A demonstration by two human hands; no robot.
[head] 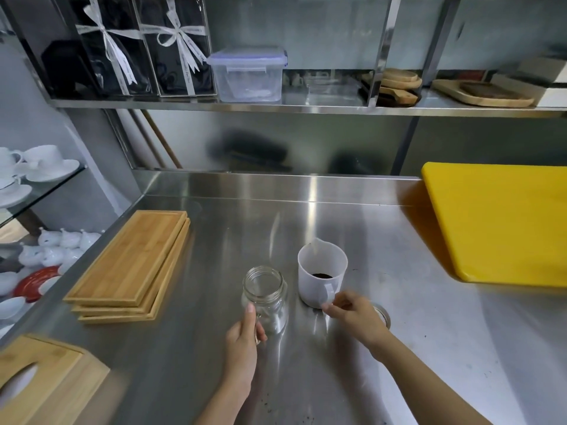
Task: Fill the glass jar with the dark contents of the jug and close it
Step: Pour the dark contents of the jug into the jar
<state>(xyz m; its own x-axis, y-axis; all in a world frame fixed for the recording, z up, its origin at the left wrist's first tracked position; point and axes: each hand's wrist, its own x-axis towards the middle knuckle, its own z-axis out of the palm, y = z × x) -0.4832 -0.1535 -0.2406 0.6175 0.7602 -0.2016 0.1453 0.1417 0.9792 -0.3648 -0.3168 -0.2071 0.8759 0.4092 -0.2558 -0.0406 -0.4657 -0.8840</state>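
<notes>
Glass jar [266, 297]: clear, empty, open-mouthed with a threaded neck; stands upright on the counter, near centre front, just left of the jug.
Jar handle: small glass loop on the near side, mostly hidden by the left hand.
Jug [322, 275]: translucent white plastic, spout facing away from the camera, handle facing the person; upright, apart from the jar by a narrow gap.
Dark contents [322, 275]: a small patch of dark grounds or granules low inside the jug; exact kind not clear.
Lid [384, 315]: round metal-rimmed piece lying flat on the counter behind the right hand, largely covered by it.
Left hand [245, 338]: closed around the jar's handle, thumb lying up along the glass.
Right hand [352, 314]: fingers curled, fingertips at the jug's handle; whether it has a firm grasp, cannot tell.
Counter [306, 216]: brushed stainless steel with a raised back edge, light streaks across it, a few dark specks near the front.
Wooden trays [132, 265]: stack of bamboo boards, left of the jar, well apart.
Yellow cutting board [497, 222]: thick, at the right end of the counter.
Shelf [306, 105]: steel, above; holds ribboned black boxes [144, 47], a clear plastic container [248, 75], wooden boards.
Left side: white cups [40, 162] and saucers on a glass shelf, more white crockery below.
</notes>
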